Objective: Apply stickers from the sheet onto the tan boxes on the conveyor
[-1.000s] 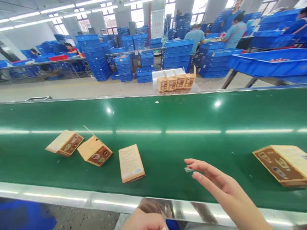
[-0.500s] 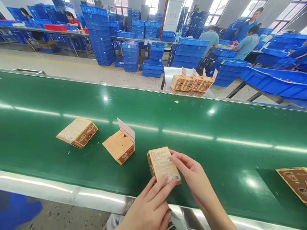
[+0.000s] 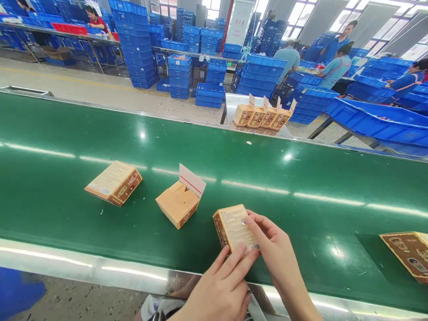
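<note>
A small tan and brown printed box (image 3: 232, 225) lies over the near part of the green conveyor belt (image 3: 160, 142), its text side up. My right hand (image 3: 276, 243) grips its right edge, thumb on top near a small shiny sticker. My left hand (image 3: 224, 285) rests its fingers on the box's near end, with the fingertips close together. Left of it stands a box (image 3: 177, 205) with its white, red-striped flap raised. Farther left lies another box (image 3: 115, 183), text side up. One more box (image 3: 406, 254) is cut off at the right edge.
Beyond the belt, several boxes with raised flaps (image 3: 264, 117) stand in a row on a metal table (image 3: 230, 104). Stacks of blue crates (image 3: 133, 44) and a large blue bin (image 3: 377, 118) are behind. People work at tables in the back. A metal rail (image 3: 133, 272) edges the belt nearest me.
The boxes on the belt at the left and the box in my hands have shifted slightly right in view. Both hands have moved along with the held box. The camera view has shifted a little.
</note>
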{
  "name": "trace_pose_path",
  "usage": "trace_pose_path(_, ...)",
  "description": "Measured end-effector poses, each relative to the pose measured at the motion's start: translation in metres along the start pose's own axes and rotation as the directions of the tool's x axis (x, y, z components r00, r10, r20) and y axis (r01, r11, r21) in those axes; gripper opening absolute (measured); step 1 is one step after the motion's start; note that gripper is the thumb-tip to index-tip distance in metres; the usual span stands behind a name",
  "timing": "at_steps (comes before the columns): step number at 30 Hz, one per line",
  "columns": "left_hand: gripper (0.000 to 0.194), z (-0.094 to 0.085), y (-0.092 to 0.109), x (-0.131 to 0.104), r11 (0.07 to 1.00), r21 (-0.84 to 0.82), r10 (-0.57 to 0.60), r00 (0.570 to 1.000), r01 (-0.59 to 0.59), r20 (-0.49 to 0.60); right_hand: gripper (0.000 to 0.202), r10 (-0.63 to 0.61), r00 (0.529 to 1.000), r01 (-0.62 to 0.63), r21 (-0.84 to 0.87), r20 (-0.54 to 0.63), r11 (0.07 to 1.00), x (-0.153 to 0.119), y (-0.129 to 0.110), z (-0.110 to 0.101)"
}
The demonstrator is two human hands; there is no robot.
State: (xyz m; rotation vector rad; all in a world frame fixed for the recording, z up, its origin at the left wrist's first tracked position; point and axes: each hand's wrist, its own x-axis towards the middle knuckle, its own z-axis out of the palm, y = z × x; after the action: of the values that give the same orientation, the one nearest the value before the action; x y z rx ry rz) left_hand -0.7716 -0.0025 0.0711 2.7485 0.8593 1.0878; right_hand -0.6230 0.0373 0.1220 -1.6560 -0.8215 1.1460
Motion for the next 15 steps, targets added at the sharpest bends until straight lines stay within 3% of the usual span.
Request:
trace_pose_path(7,0.026,0.011,0.006,0.006,0.999,0.005,0.04,0.998,-0.04,0.047,0.043,-0.174,0.979,0.131,-0.32,-0.107,0.938,-0.001,0.0,-0.008)
trace_pose_path(12,0.032,0.032,0.014,0.014,0.994,0.059,0.09,0.993,-0.095,0.08,0.072,-0.259,0.94,0.123,-0.486,-0.224,0.865,0.016,-0.004,-0.031)
trace_pose_path(15,0.042,0.048,0.015,0.015,0.986,0.124,0.101,0.992,-0.11,0.077,0.067,-0.356,0.915,0.184,-0.589,-0.19,0.787,0.03,-0.005,-0.046)
